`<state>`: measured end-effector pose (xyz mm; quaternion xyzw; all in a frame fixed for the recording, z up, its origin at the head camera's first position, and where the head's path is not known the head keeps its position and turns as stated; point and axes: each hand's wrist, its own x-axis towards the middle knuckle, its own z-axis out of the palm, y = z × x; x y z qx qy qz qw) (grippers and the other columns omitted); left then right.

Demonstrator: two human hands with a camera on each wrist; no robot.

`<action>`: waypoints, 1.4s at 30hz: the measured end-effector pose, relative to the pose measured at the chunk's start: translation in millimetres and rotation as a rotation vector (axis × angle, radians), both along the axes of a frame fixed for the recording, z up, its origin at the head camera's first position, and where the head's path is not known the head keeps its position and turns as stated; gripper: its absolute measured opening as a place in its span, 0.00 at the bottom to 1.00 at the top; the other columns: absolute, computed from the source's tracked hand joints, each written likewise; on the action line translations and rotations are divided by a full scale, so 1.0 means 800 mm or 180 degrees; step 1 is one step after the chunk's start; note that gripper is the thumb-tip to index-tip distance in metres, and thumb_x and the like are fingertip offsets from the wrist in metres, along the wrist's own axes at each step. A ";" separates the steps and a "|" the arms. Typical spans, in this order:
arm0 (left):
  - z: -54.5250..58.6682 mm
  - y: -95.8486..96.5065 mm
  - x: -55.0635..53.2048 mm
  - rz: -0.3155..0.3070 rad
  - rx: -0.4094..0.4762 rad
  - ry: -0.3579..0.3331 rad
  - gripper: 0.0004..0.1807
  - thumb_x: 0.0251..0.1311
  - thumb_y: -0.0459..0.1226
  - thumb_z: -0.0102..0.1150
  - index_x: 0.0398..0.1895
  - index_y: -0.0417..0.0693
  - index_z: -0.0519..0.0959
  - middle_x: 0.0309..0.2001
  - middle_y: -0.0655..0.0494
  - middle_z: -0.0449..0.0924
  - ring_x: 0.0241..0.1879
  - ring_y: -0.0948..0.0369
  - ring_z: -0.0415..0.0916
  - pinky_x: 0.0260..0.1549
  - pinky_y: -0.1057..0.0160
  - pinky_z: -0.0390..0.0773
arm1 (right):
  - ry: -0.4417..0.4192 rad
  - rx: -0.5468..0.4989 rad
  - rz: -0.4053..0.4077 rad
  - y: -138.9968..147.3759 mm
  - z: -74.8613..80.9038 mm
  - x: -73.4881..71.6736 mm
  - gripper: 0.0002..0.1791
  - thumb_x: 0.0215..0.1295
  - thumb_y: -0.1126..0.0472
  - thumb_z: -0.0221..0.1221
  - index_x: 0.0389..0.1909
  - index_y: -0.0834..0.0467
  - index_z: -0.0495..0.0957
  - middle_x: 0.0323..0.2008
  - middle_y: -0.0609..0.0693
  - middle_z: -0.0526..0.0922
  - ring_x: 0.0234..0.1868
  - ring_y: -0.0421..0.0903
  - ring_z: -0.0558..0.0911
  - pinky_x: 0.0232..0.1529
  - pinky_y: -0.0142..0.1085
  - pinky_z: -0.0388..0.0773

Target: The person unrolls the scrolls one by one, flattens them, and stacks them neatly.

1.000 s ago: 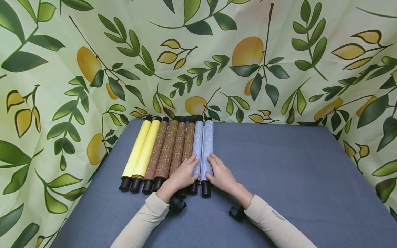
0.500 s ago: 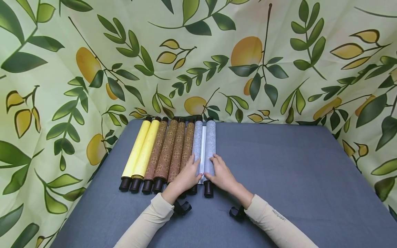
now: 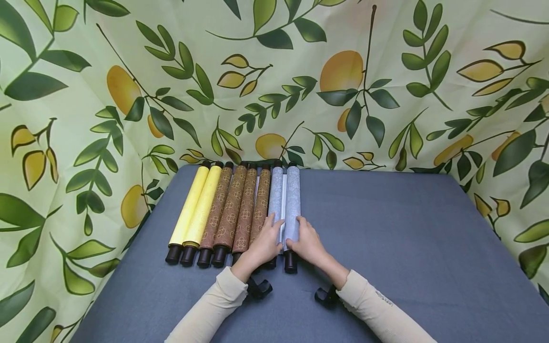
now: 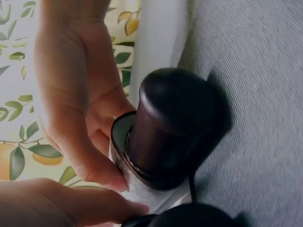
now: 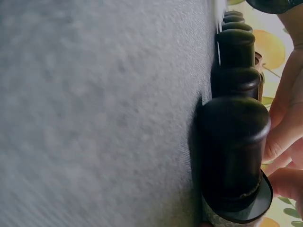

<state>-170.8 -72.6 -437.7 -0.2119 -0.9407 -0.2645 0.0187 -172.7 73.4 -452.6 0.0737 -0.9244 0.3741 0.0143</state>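
Note:
A blue hand scroll lies slightly unrolled in the head view, a narrow pale strip showing between its left roll (image 3: 276, 193) and right roll (image 3: 293, 193). My left hand (image 3: 267, 240) holds the near part of the left roll, thumb and fingertips toward the strip. My right hand (image 3: 310, 242) grips the right roll, thumb on its near end and fingers along its outer side. In the left wrist view the thumb (image 4: 102, 172) lies by a dark end knob (image 4: 163, 127). The right wrist view shows another dark knob (image 5: 234, 151) beside my right fingers.
Left of the blue scroll lie several brown patterned rolls (image 3: 230, 209) and two yellow rolls (image 3: 188, 205), side by side with dark knobs. They rest on a grey-blue covered table (image 3: 386, 228). A leaf-and-fruit printed cloth (image 3: 296, 66) hangs around the table's back and sides.
The two blue rolls have parted, exposing the pale strip, as the right roll shifted right. My left hand and the left roll have then moved slightly right.

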 end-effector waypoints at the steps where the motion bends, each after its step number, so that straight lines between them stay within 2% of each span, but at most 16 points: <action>1: 0.000 0.001 0.001 0.0030 0.0026 -0.0023 0.34 0.46 0.25 0.67 0.59 0.25 0.69 0.64 0.17 0.56 0.62 0.30 0.66 0.59 0.44 0.74 | 0.0005 -0.0012 0.0004 0.000 0.000 0.000 0.40 0.50 0.64 0.67 0.62 0.76 0.62 0.53 0.76 0.75 0.51 0.68 0.78 0.51 0.57 0.76; 5: 0.001 0.003 0.002 0.0109 0.0114 -0.0074 0.35 0.46 0.25 0.66 0.61 0.23 0.66 0.64 0.14 0.55 0.62 0.30 0.65 0.58 0.45 0.75 | 0.0002 -0.0092 0.0027 0.001 0.000 0.002 0.40 0.51 0.65 0.64 0.63 0.78 0.60 0.55 0.77 0.73 0.54 0.69 0.76 0.56 0.57 0.74; 12: -0.003 0.009 0.000 0.0100 0.0293 -0.0028 0.33 0.42 0.24 0.66 0.57 0.27 0.70 0.62 0.23 0.64 0.63 0.33 0.65 0.62 0.43 0.71 | 0.0029 -0.0222 0.0044 0.004 -0.002 0.002 0.41 0.50 0.68 0.62 0.63 0.82 0.57 0.57 0.80 0.69 0.58 0.71 0.73 0.60 0.58 0.71; 19: -0.008 0.021 0.004 0.0022 0.0469 -0.0067 0.35 0.44 0.24 0.66 0.60 0.31 0.68 0.65 0.23 0.60 0.61 0.33 0.69 0.55 0.43 0.76 | 0.0015 -0.0233 -0.0005 0.011 -0.002 0.006 0.41 0.49 0.70 0.62 0.64 0.81 0.57 0.58 0.79 0.69 0.58 0.70 0.73 0.60 0.58 0.70; 25: -0.010 0.030 0.011 0.0107 0.0657 -0.0053 0.36 0.43 0.26 0.67 0.61 0.36 0.69 0.66 0.25 0.61 0.56 0.32 0.72 0.48 0.40 0.78 | 0.0002 -0.0251 -0.0051 0.021 -0.003 0.010 0.41 0.50 0.70 0.61 0.65 0.80 0.57 0.59 0.78 0.68 0.58 0.69 0.72 0.60 0.58 0.70; 28: -0.011 0.033 0.013 0.0220 0.0849 -0.0051 0.41 0.40 0.27 0.70 0.63 0.32 0.67 0.65 0.24 0.61 0.57 0.32 0.71 0.52 0.40 0.76 | -0.0025 -0.0298 -0.0076 0.027 -0.005 0.014 0.41 0.51 0.69 0.61 0.65 0.80 0.57 0.59 0.78 0.68 0.58 0.70 0.72 0.60 0.58 0.70; 31: -0.016 0.036 0.013 0.0315 0.1067 -0.0078 0.46 0.38 0.28 0.71 0.65 0.25 0.63 0.64 0.24 0.63 0.61 0.34 0.69 0.60 0.43 0.72 | -0.0060 -0.0362 -0.0133 0.033 -0.007 0.016 0.41 0.51 0.69 0.61 0.65 0.80 0.56 0.59 0.78 0.68 0.58 0.69 0.73 0.60 0.58 0.70; 35: -0.024 0.041 0.012 0.0353 0.1299 -0.0095 0.48 0.37 0.29 0.70 0.64 0.18 0.60 0.64 0.26 0.66 0.63 0.38 0.69 0.63 0.45 0.69 | -0.0085 -0.0399 -0.0208 0.042 -0.007 0.017 0.40 0.51 0.70 0.61 0.65 0.79 0.57 0.59 0.78 0.69 0.57 0.68 0.73 0.60 0.57 0.71; 42: -0.035 0.054 0.010 0.0411 0.1609 -0.0256 0.46 0.38 0.28 0.69 0.64 0.19 0.60 0.65 0.25 0.64 0.65 0.37 0.66 0.65 0.44 0.67 | -0.0157 -0.0430 -0.0269 0.054 -0.003 0.024 0.40 0.52 0.70 0.60 0.65 0.79 0.57 0.61 0.77 0.67 0.60 0.69 0.72 0.61 0.57 0.69</action>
